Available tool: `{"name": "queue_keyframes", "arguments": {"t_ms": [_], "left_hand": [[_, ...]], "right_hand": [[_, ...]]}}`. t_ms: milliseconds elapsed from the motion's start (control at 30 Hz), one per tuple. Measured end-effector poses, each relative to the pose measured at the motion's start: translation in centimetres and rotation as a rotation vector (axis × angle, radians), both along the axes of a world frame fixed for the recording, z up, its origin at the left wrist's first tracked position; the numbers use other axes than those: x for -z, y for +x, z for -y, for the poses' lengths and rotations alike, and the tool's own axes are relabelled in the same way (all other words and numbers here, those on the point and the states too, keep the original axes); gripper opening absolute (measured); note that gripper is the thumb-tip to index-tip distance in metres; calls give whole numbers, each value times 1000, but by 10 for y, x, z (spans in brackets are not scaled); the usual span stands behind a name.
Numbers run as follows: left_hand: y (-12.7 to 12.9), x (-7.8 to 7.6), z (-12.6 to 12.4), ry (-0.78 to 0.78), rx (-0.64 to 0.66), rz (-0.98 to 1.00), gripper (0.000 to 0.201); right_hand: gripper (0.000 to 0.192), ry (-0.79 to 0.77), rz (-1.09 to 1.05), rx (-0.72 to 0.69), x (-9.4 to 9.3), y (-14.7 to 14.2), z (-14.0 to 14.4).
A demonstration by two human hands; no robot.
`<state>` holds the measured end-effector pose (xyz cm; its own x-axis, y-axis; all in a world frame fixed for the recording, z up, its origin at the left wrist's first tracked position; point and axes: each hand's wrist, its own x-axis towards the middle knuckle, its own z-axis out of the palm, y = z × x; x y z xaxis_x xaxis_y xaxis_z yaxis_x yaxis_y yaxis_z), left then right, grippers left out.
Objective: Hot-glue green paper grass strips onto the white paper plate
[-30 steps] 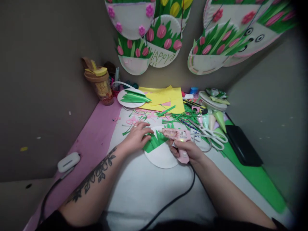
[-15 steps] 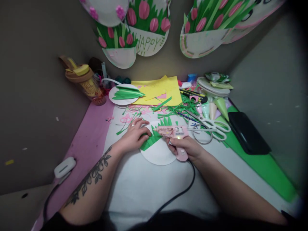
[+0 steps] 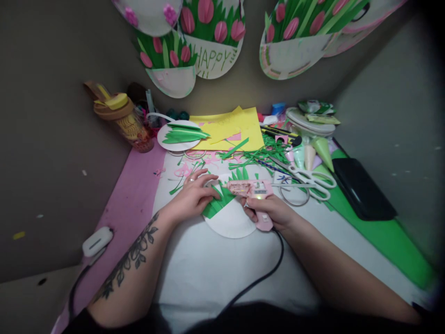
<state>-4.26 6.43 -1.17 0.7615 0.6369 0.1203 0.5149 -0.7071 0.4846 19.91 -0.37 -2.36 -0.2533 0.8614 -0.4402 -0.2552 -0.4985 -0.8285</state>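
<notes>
My right hand (image 3: 269, 208) is wrapped round a pink hot glue gun (image 3: 249, 190), its nozzle pointing left over green paper grass (image 3: 217, 206). The cut-out grass lies on a white paper plate (image 3: 229, 227) in front of me. At the plate's left edge is my left hand (image 3: 199, 192), fingers apart and slightly bent, the thumb at the green paper. Whether the thumb presses on the paper, I cannot tell. The gun's black cord (image 3: 259, 280) curves down toward me, and its body hides part of the plate.
Scissors (image 3: 309, 178) and green paper scraps (image 3: 274, 150) lie right of and behind the plate. Yellow sheets (image 3: 225, 130) and another plate (image 3: 162, 137) with green leaves are farther back. A tumbler (image 3: 127, 123) stands left; a black case (image 3: 363, 188) lies right.
The view has shifted slightly. My left fingers look a little straighter and more spread. The glue gun stays over the green paper in my right hand.
</notes>
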Motion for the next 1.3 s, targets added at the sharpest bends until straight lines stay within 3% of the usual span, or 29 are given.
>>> {"name": "queue_keyframes", "arguments": {"t_ms": [567,800,1000,1100,1233,1300], "left_hand": [[1,-2,2,-55,-33,-46,16],[9,9,7,-57,-160,-81,53],[13,14,6,-106,-277,-70,61],[-1,6,-3,-133,-437,191,49],[-26,1,-14,-165,-897,532,28],[-33,3,-14,-279,-907,507,22]], "right_hand": [[36,-4,48,-3,-2,-1,0],[39,28,35,-9,1,-1,0],[40,-16,54,11,1,-1,0],[37,10,42,-2,3,0,1],[39,24,37,-10,6,0,2],[40,30,32,-16,6,0,2]]}}
